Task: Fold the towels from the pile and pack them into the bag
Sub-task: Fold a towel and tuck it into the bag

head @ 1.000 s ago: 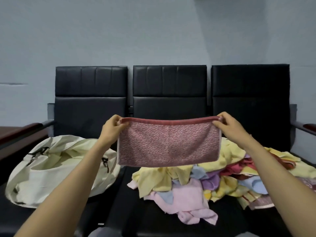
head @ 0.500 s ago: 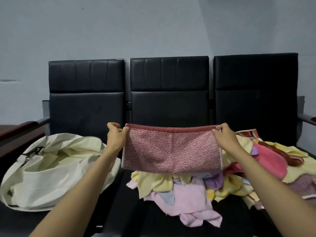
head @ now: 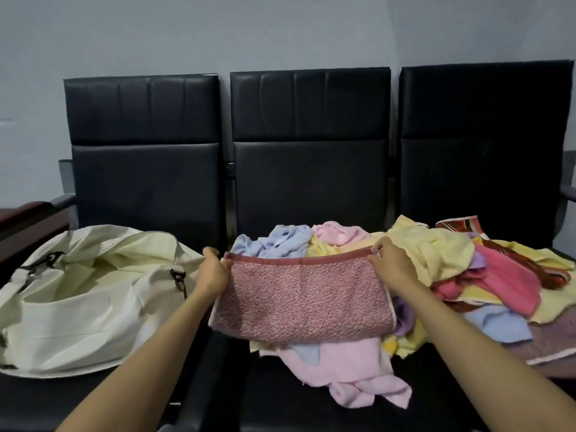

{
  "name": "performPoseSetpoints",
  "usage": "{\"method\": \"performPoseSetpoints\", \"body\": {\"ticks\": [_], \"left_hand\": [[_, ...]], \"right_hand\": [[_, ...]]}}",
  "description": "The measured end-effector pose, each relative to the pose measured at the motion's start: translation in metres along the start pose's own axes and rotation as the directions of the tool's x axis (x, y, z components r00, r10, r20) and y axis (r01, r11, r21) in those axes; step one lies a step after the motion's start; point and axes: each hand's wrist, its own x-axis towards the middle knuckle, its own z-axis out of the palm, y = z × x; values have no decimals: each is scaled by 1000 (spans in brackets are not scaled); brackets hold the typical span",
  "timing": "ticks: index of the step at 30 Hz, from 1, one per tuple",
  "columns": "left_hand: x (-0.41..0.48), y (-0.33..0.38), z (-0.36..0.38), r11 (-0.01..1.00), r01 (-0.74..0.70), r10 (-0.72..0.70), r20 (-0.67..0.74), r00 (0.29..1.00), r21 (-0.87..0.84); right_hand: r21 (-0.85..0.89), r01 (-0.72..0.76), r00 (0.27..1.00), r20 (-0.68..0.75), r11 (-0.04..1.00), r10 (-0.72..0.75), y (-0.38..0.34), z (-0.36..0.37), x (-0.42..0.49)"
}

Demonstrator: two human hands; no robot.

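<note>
Black seats (head: 146,182) line a grey wall (head: 280,32); the towel (head: 302,304) rests on the pile (head: 436,260) between both hands. Left hand (head: 215,272) and right hand (head: 392,263) each pinch a far corner, so its long axis runs left-right from fingers to fingers, hemmed edge away from the person. The bag (head: 78,307) sits just left of the left fingers, the nearer hand.

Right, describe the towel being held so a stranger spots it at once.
Find the three black seats; colourful towels are piled on the middle one. The left hand and right hand pinch the reddish towel over them, the only speckled one.
</note>
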Motion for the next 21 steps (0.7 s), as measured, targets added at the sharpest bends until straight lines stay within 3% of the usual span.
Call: {"method": "performPoseSetpoints", "body": {"ticks": [2,5,8,12,13,15,16,17,19,21], "left_hand": [[6,4,0,1000,-3,4,21,1000,-22],[7,34,-9,994,-9,30,191,981,-109],[-9,80,-11,965,-7,120,417,901,-261],[-27,129,10,928,4,204,515,832,-374],[-32,139,18,928,4,214,546,810,-371],[-42,155,39,933,18,215,596,773,-360],[-47,160,51,937,33,203,617,760,-349],[-51,164,62,940,49,188,632,752,-338],[-54,166,83,951,34,177,633,753,-306],[-55,163,100,956,22,179,641,746,-292]], "right_hand": [[-141,93,989,-103,986,-108,-2,10,-3],[-4,252,960,-124,968,-250,-21,18,-14],[206,282,951,66,937,-301,-33,27,-26],[100,364,829,419,926,-371,-18,35,-36],[97,364,817,444,926,-368,-12,36,-37],[281,199,889,351,939,-294,-8,30,-43],[467,50,938,282,883,-202,-6,24,-44],[645,-106,964,253,757,-81,-5,17,-44],[782,-299,948,307,547,78,3,6,-40],[797,-368,924,370,478,95,15,-1,-34]]}}
